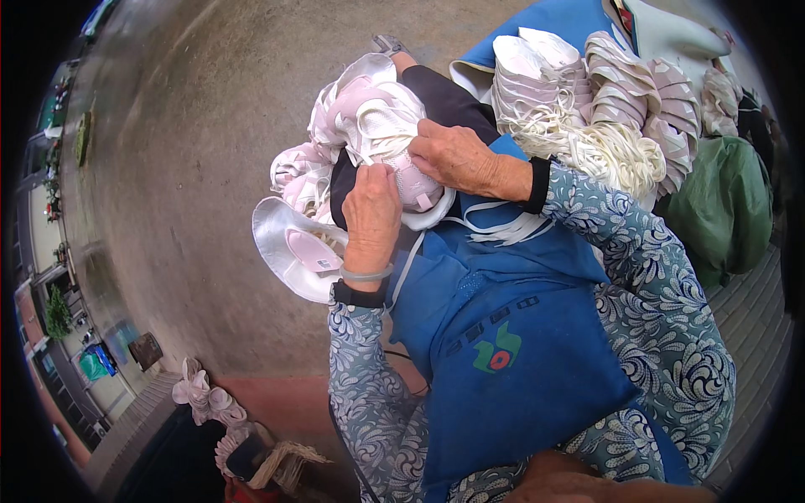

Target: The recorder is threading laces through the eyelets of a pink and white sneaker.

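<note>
A pale pink and white shoe upper (409, 186) lies over my lap, its rounded pink end toward me. Cream shoelace (369, 134) runs in loose loops across its top. At the upper's left side, my left hand (371, 210) is closed, thumb and fingertips pinching the lace. My right hand (457, 159) is closed at the upper's right edge, fingers curled onto it beside the lacing; whether lace is also between them is hidden. More pink and white uppers (312, 250) hang around my knee on the left, one showing a pink oval patch.
Stacked uppers (545, 80) with a bundle of cream laces (616, 155) stand at my right. Behind them lies blue cloth (553, 21), with a green sack (725, 210) beside. A blue apron (511, 360) covers my front. More uppers (210, 398) sit at lower left.
</note>
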